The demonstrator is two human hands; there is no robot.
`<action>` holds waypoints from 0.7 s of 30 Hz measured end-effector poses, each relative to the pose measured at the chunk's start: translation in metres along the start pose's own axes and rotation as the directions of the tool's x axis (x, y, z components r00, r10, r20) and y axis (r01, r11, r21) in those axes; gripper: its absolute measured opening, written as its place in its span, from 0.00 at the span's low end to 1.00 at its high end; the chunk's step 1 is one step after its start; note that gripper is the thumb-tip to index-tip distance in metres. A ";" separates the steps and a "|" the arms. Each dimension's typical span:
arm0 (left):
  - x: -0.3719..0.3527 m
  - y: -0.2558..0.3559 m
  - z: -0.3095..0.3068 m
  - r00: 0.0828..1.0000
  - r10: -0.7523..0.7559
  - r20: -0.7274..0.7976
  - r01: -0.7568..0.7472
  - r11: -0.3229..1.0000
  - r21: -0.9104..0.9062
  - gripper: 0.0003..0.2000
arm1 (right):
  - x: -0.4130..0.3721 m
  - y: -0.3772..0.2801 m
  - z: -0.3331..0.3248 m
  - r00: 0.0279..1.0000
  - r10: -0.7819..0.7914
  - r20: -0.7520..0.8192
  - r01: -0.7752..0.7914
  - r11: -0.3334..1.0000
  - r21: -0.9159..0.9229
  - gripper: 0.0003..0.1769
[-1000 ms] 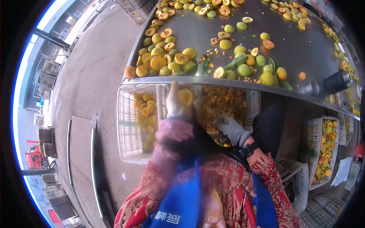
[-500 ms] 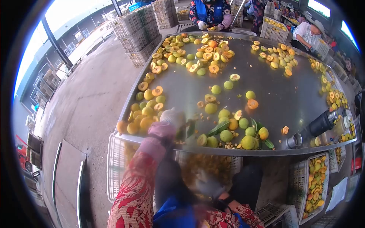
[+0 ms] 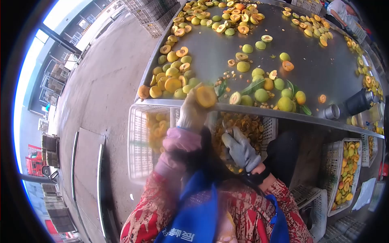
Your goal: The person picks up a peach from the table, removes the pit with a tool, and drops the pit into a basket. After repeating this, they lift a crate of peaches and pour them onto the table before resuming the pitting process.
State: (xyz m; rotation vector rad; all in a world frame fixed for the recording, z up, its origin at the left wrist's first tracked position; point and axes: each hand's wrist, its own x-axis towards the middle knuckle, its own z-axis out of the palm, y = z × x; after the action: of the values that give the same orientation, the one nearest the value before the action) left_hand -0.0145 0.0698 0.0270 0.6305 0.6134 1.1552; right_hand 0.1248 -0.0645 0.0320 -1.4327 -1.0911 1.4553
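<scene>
My left hand (image 3: pixel 190 113), in a pale work glove, grips a halved yellow peach (image 3: pixel 206 97) at the near edge of the metal table (image 3: pixel 259 108). My right hand (image 3: pixel 243 150), in a grey glove, is closed at lower right of it, around a small tool with a metal tip (image 3: pixel 229 131); most of the tool is hidden. Beneath that hand a crate (image 3: pixel 270 131) holds many orange-brown fruit pieces. Left of my left hand, whole and halved peaches (image 3: pixel 172 72) crowd the table corner. Green-yellow fruit with leaves (image 3: pixel 261 95) lies along the edge to the right.
A white crate (image 3: pixel 135 146) with yellow fruit hangs below the table's left corner. A black flask (image 3: pixel 358 102) and a metal cup (image 3: pixel 332 112) lie at the right edge. Another fruit crate (image 3: pixel 356 182) stands at right. A person (image 3: pixel 342 14) works at far right.
My left hand has come back from the fruit pile with a peach half in it. My right hand has risen over the crate. The view has tilted down.
</scene>
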 end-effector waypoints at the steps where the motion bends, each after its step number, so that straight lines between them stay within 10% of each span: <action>1: -0.013 -0.009 -0.003 0.999 -0.030 -0.015 0.029 0.999 -0.020 0.24 | 0.003 0.001 0.004 0.999 -0.033 -0.028 0.034 0.999 0.020 0.11; 7: -0.058 -0.053 -0.019 0.992 -0.059 -0.115 0.061 0.998 0.013 0.21 | 0.010 0.021 0.018 0.997 -0.056 -0.051 0.051 0.995 -0.084 0.13; 9: -0.047 -0.079 -0.050 0.895 0.424 0.137 -0.362 0.515 0.777 0.16 | 0.015 0.033 0.019 0.980 -0.194 -0.051 0.177 0.956 -0.233 0.14; 11: -0.057 -0.066 -0.032 0.933 0.358 0.019 -0.269 0.665 0.696 0.12 | 0.012 0.028 0.016 0.986 -0.166 -0.024 0.157 0.966 -0.205 0.15; 13: -0.058 -0.057 -0.027 0.979 -0.005 -0.206 0.053 0.972 0.229 0.13 | 0.013 0.030 0.016 0.990 -0.138 0.002 0.136 0.975 -0.176 0.16; 14: -0.056 -0.063 -0.034 0.978 -0.014 -0.207 0.062 0.972 0.228 0.13 | 0.015 0.036 0.016 0.993 -0.115 0.013 0.115 0.971 -0.208 0.17; 16: -0.050 -0.080 -0.051 0.926 0.363 0.105 -0.298 0.531 0.793 0.13 | 0.015 0.033 0.014 0.996 -0.085 0.015 0.086 0.967 -0.239 0.18; 21: -0.046 -0.068 -0.046 0.988 0.128 0.080 -0.145 0.645 0.750 0.14 | 0.016 0.044 0.008 0.998 -0.062 0.025 0.066 0.921 -0.384 0.19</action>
State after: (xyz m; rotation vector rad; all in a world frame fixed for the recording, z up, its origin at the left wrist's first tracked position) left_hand -0.0183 0.0133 -0.0483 1.4320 1.0642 0.9970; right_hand 0.1169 -0.0630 -0.0146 -1.6381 -1.4795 1.2476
